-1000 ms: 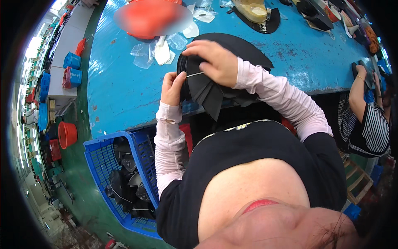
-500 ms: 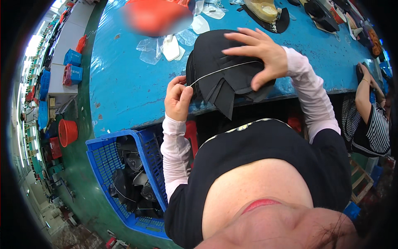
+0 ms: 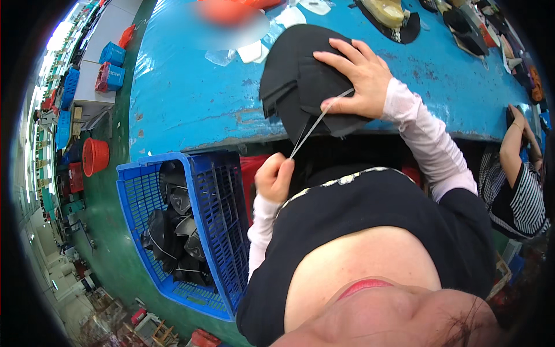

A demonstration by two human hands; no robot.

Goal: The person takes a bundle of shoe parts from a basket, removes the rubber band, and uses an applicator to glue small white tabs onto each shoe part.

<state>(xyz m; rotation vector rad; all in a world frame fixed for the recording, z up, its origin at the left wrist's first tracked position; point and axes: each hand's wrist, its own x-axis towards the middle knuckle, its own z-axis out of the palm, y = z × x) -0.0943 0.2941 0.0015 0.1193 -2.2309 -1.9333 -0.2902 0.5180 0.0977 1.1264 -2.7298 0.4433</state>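
A stack of black, rounded flat pieces [image 3: 292, 61], perhaps fabric or leather, lies at the near edge of the blue table, partly overhanging it. Over it my right hand [image 3: 363, 84] rests with fingers spread, the thumb lying by a thin whitish band [image 3: 315, 126]. The band looks like elastic and runs taut from beneath that thumb down to my left hand [image 3: 274, 178]. My left hand is closed on the band's near end, below the table edge and close to my body. How the band passes under the stack is hidden.
The blue table [image 3: 191, 110] carries clear and white plastic pieces [image 3: 250, 52], a blurred orange-red object [image 3: 231, 11] and a yellowish form [image 3: 386, 13]. A blue crate [image 3: 222, 231] of black pieces stands left of me. Another person's arm [image 3: 511, 136] is at far right.
My left hand has drawn the band down toward my body, off the stack's left side. The stack has turned, and my right hand has settled onto it with the thumb lower.
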